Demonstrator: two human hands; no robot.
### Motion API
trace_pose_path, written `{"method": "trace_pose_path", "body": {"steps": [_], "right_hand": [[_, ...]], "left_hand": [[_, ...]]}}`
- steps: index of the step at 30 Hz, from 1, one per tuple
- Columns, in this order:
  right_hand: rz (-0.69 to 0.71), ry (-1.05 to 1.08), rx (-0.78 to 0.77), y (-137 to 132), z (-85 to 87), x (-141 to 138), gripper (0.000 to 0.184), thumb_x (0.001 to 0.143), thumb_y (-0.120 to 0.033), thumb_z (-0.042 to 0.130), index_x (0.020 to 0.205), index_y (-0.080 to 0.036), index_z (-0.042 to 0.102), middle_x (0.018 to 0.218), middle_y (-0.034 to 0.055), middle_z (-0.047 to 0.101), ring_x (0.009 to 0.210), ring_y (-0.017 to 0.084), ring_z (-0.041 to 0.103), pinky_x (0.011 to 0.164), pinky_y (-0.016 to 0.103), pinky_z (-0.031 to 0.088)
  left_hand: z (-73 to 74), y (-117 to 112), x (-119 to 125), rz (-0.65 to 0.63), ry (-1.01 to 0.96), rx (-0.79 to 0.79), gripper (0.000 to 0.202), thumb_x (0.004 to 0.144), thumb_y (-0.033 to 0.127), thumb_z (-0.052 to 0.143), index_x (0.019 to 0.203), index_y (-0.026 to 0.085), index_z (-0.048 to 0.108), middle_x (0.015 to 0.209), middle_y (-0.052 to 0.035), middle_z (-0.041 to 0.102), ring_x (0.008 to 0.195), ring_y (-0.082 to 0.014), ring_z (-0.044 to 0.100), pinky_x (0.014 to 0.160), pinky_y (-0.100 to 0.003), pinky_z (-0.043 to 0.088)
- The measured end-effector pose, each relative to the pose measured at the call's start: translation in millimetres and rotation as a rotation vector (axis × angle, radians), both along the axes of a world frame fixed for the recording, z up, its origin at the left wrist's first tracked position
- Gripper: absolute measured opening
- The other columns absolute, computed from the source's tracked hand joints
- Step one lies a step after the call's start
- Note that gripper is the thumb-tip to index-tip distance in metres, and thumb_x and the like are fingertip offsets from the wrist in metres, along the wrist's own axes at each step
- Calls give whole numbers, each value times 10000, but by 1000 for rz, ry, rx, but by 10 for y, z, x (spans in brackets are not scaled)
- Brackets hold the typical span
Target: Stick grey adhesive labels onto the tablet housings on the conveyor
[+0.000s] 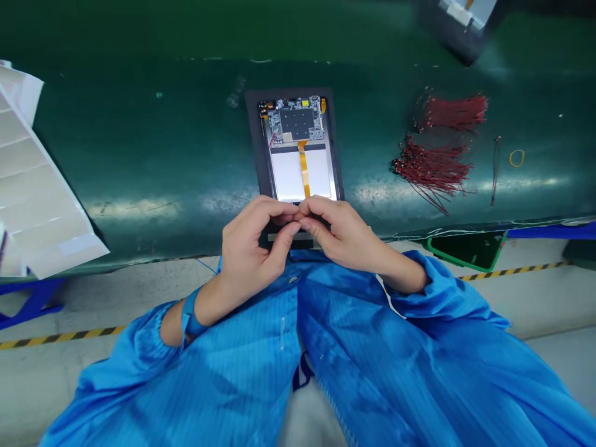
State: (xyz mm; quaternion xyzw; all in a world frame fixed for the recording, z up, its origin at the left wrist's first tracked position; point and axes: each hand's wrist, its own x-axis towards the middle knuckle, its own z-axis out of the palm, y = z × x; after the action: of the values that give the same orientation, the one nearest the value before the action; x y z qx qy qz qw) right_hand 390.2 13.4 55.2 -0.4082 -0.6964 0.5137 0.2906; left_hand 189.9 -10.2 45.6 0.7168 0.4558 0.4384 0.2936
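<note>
Head view: the open tablet lies at twelve o'clock, circuit board and orange ribbon in place, insides not yet covered. Left hand and right hand meet at the fingertips; whether they grip anything, I cannot tell.

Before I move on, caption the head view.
Left hand and right hand meet by an opened device, red wires rightward.

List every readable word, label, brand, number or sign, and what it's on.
No legible text in view.
Circuit board: any print too small to read.
Yellow patch on the board: too small to read.
Dark blue mark in the coat opening: partly covered, can't tell if lettering.
</note>
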Motion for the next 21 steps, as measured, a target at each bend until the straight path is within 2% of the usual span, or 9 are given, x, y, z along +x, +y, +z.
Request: {"method": "trace_pose_path", "body": {"steps": [3, 6, 9, 11, 13, 15, 17, 21], "right_hand": [[2, 27, -69, 2, 0, -4, 150, 1045, -214, 532, 907, -192, 588, 828, -19, 627, 785, 120, 547, 738, 269, 411], [-4, 67, -142, -13, 2, 16, 150, 1034, -270, 573, 908, -193, 595, 788, -31, 605, 726, 110, 517, 680, 261, 398], [-82, 84, -105, -44, 36, 71, 124, 999, -275, 650, 912, -196, 611, 763, -38, 578, 675, 102, 489, 629, 259, 387], [-122, 44, 15, -44, 56, 144, 115, 974, -220, 666, 875, -196, 612, 764, -30, 580, 675, 102, 488, 635, 268, 391], [-145, -33, 141, -8, 46, 260, 124, 964, -187, 658, 848, -196, 613, 781, -14, 595, 689, 110, 490, 649, 282, 393], [-161, -108, 195, 55, -10, 407, 113, 954, -173, 651, 848, -195, 617, 784, -6, 598, 690, 116, 485, 649, 289, 386], [-138, -164, 168, 120, -106, 552, 96, 937, -159, 655, 852, -192, 625, 722, -28, 557, 649, 109, 460, 631, 286, 366], [-18, -202, 34, 177, -302, 679, 95, 935, -161, 645, 844, -183, 627, 601, -83, 453, 547, 80, 394, 603, 277, 326]], "left_hand": [[-22, 46, -19, -37, 64, 119, 68, 974, 139, 697, 991, 205, 708, 914, -20, 759, 806, -160, 716, 732, -306, 564], [-36, 55, -16, -53, 81, 130, 65, 967, 146, 693, 938, 201, 676, 863, -15, 734, 751, -150, 683, 678, -300, 531], [-23, 49, 50, 21, -29, -47, 99, 980, 206, 697, 905, 202, 632, 780, 10, 659, 665, -117, 604, 618, -270, 491], [-20, 54, 109, 15, -105, -230, 115, 1004, 252, 684, 916, 205, 627, 761, 18, 630, 618, -103, 568, 577, -255, 473], [-45, 71, 139, -28, -141, -340, 86, 1009, 275, 689, 977, 212, 641, 812, 8, 652, 636, -107, 587, 571, -256, 481], [-103, 94, 114, -36, -126, -325, 142, 998, 291, 705, 1112, 232, 644, 954, -22, 693, 745, -138, 642, 621, -285, 521], [-180, 113, 40, 5, -33, -206, 250, 988, 310, 713, 1217, 259, 626, 1106, -60, 692, 922, -196, 672, 727, -348, 564], [-320, 110, -99, 49, 264, 35, 219, 973, 305, 696, 1187, 278, 657, 1273, -115, 635, 1228, -326, 587, 1008, -545, 531]]}}
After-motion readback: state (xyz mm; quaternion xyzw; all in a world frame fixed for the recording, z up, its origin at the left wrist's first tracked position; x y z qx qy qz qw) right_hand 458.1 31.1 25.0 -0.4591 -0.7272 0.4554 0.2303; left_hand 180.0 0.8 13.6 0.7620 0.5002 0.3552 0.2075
